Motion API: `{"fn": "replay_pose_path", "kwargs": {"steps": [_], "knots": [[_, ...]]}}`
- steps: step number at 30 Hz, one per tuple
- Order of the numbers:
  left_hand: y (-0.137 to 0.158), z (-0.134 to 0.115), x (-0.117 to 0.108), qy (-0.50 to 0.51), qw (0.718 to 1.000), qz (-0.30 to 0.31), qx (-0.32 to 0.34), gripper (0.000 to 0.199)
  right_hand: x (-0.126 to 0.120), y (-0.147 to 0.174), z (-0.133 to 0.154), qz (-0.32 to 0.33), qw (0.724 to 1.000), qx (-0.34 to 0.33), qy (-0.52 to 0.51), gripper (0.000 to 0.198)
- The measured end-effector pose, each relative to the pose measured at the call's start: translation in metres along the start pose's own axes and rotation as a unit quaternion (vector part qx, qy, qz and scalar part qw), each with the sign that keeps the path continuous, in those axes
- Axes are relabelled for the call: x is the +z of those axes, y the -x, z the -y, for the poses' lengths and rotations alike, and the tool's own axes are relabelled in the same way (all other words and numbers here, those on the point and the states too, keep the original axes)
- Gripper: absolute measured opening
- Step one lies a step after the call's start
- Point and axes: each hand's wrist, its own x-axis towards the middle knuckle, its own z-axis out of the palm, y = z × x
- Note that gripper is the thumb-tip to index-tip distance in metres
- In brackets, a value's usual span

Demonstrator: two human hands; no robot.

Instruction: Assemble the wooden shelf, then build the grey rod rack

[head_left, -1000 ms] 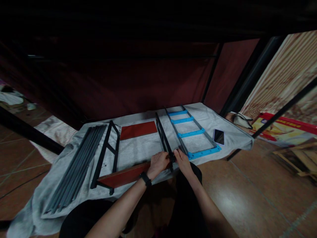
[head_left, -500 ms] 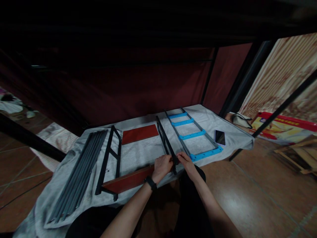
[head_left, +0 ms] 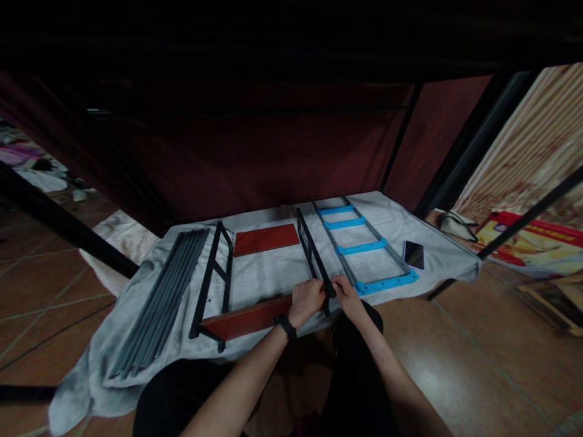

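My left hand (head_left: 307, 301), with a dark band on its wrist, is closed around the right end of a reddish-brown board (head_left: 246, 318) at the front edge of the cloth. That end meets the foot of a black metal side frame (head_left: 316, 250). Against the outer side of this frame my right hand (head_left: 347, 297) has its fingers pinched together; what they hold is hidden. The board's left end rests at a second black side frame (head_left: 210, 282). Farther back, another reddish-brown board (head_left: 266, 240) lies between the two frames.
Several grey tubes (head_left: 161, 303) lie at the left on the grey cloth (head_left: 268, 276). A ladder-like rack with blue crosspieces (head_left: 362, 249) and a phone (head_left: 413, 255) are on the right. Dark posts (head_left: 532, 212) flank the surface; a wooden stool-like piece (head_left: 553, 303) stands on the floor.
The view has shifted slightly, so everything sits a little farther right and the near items higher. Both hands stay at the same joint of board and frame.
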Motion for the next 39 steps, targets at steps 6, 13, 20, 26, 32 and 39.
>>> {"fn": "replay_pose_path", "kwargs": {"steps": [6, 13, 20, 26, 32, 39], "knots": [[-0.001, 0.001, 0.003, -0.006, 1.0, 0.0, 0.005, 0.025, -0.003, -0.002, 0.003, 0.034, 0.997, 0.031, 0.059, 0.03], [-0.004, 0.008, 0.012, 0.011, 0.999, -0.025, 0.033, 0.027, -0.009, 0.001, 0.006, 0.051, 0.998, 0.017, 0.027, 0.037], [0.0, 0.009, 0.014, 0.043, 0.997, -0.031, 0.052, 0.021, -0.015, -0.005, 0.004, 0.109, 0.991, 0.077, -0.018, 0.05], [0.016, 0.011, 0.008, 0.022, 0.986, -0.053, 0.158, 0.018, -0.018, -0.003, 0.003, 0.097, 0.991, 0.084, 0.037, 0.049], [0.1, 0.092, -0.028, 0.166, 0.931, -0.321, 0.046, 0.038, -0.022, -0.001, -0.002, 0.077, 0.989, 0.056, 0.117, 0.046], [0.171, 0.229, -0.017, 0.532, 0.661, -0.44, -0.295, 0.05, -0.018, 0.001, -0.007, 0.066, 0.983, 0.048, 0.166, 0.043]]}}
